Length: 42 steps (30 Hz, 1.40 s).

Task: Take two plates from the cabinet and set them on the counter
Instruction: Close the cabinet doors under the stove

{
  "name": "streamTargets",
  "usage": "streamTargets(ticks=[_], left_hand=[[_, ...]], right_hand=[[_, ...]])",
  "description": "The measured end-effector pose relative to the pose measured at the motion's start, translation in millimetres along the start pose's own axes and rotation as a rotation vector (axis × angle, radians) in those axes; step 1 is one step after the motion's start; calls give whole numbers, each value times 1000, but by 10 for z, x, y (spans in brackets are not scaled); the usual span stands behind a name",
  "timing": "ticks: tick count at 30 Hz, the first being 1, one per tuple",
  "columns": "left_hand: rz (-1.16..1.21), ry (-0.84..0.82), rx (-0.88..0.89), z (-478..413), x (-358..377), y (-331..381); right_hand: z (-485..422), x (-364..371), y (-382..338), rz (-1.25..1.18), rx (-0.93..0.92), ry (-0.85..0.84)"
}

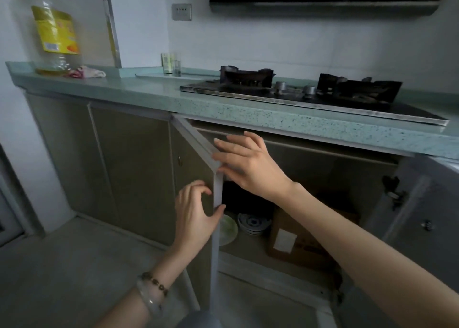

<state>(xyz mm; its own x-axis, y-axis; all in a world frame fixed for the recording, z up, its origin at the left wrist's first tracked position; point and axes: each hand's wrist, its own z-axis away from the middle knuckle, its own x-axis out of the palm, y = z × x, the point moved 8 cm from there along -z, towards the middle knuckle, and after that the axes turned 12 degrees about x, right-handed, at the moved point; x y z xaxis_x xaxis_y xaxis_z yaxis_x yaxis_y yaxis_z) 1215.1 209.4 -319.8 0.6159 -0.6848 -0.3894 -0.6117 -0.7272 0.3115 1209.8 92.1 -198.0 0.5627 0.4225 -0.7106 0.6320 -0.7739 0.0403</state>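
Note:
The cabinet under the green speckled counter [223, 109] stands open. Its left door [193, 168] is swung partly out and its right door [419, 203] is wide open. My left hand [196, 213] grips the left door's front edge, thumb on the inside. My right hand [246, 163] rests on that door's top corner with fingers spread. Inside on the cabinet floor lie a pale green plate [228, 228], partly hidden by the door edge, and a stack of dark-patterned dishes [253, 223] beside it.
A cardboard box [298, 243] sits inside the cabinet to the right of the dishes. A gas stove [310, 94] occupies the counter's right part. An oil bottle [56, 37] and a cloth [87, 72] stand at the counter's far left.

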Motion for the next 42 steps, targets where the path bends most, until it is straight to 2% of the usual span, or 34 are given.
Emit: streamTargets(ticks=[10,14,21,30,42], left_hand=[[116,-28,10,-222,715,272],[127,-131,17,-244,966,290],[49,-315,157,-277,1281,289],[-50,-537,225,-370,1709,164],[-69,-581,207,-588,2035,53]], right_hand=[[201,-91,719,211,143,-51],[193,-112,920,278,159,-41],[207,-86,1203,381,223,-60],[151,19,1572,474,356,-160],[151,275,1835,775,371,-245]])
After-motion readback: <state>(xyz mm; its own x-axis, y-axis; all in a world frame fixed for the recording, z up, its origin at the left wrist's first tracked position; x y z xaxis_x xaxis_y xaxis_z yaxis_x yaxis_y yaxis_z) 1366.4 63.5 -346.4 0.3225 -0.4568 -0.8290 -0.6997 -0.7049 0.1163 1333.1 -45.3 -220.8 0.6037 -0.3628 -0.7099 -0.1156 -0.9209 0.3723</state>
